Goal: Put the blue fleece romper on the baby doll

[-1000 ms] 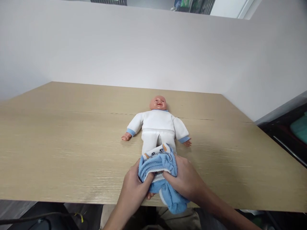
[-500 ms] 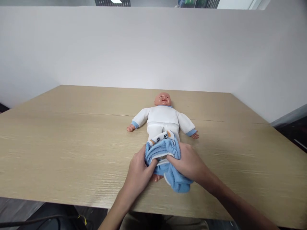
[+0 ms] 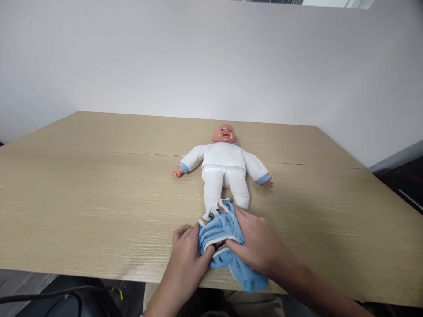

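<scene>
A baby doll (image 3: 224, 169) in a white top and white trousers with blue cuffs lies on its back on the wooden table (image 3: 99, 193), head away from me. A blue terry garment (image 3: 220, 229) with a white patterned band is bunched over the doll's lower legs and feet, which are hidden. My left hand (image 3: 187, 255) pinches the garment's left side, fingers curled into the cloth. My right hand (image 3: 259, 244) grips its right side, thumb tucked under the fold. A tail of the blue cloth hangs over the table's near edge.
A white partition wall (image 3: 211, 66) stands along the table's far and right sides. Dark furniture shows past the table's right corner (image 3: 406, 185). Below the near edge, a cable (image 3: 49, 299) runs across the floor.
Both hands and the bunched blue garment have slid back toward me along the doll's legs, so more of the white trousers now shows. The doll lies as before.
</scene>
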A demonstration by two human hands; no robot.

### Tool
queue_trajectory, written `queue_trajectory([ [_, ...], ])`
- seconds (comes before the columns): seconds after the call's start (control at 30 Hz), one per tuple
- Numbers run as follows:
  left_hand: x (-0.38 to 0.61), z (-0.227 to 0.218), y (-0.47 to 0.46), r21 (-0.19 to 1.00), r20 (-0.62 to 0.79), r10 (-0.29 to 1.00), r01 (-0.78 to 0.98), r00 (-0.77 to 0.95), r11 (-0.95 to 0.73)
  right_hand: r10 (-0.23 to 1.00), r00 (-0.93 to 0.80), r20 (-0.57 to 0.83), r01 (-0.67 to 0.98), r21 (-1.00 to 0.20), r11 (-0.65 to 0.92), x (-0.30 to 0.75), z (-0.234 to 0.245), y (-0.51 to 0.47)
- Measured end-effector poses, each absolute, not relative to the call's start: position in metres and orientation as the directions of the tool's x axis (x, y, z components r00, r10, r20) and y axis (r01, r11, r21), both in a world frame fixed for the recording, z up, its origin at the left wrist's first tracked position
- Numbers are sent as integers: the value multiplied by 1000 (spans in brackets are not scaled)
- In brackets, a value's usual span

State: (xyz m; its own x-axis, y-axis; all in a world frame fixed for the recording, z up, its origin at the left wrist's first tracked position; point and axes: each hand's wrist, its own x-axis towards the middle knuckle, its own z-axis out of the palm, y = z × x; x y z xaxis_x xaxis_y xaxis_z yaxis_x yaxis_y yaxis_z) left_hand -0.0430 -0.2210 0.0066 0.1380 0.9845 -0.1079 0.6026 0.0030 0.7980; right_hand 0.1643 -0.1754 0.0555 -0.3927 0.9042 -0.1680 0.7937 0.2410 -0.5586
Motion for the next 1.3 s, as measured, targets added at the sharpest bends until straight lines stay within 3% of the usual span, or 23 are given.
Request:
queue_trajectory([
  [0.13,-43,-5,-228,826,-48,990,563,131,-34,892,-416,-175,778,-577,249,162,52,-178],
  [0.33,-44,-15,-229,972,-43,997,232,57,29,908,-416,-55,608,-760,232,167,50,-171],
  [0.5,-48,-12,-202,969,67,998,239,-14,-62,900,-431,65,542,-779,316,168,49,-150],
  [0.63,-60,-4,-175,977,130,989,159,75,-140,849,-525,68,483,-797,362,171,55,-127],
  [0.73,-73,2,-162,983,89,984,143,156,-112,754,-656,25,370,-860,350,181,58,-114],
  [0.8,-80,5,-158,986,37,980,153,198,-68,724,-689,-5,320,-899,299,192,54,-109],
  [0.93,-89,13,-157,986,-32,960,169,277,-15,778,-627,-51,266,-952,152,211,34,-104],
  [1.07,-94,17,-160,990,-73,932,138,354,26,763,-644,-56,55,-998,-27,219,14,-99],
  [1.2,-107,15,-159,987,-65,913,159,403,0,824,-558,-101,-83,-981,-176,217,3,-99],
  [1.3,-111,23,-147,957,16,930,262,368,-121,840,-526,-132,-157,-956,-248,214,-3,-100],
])
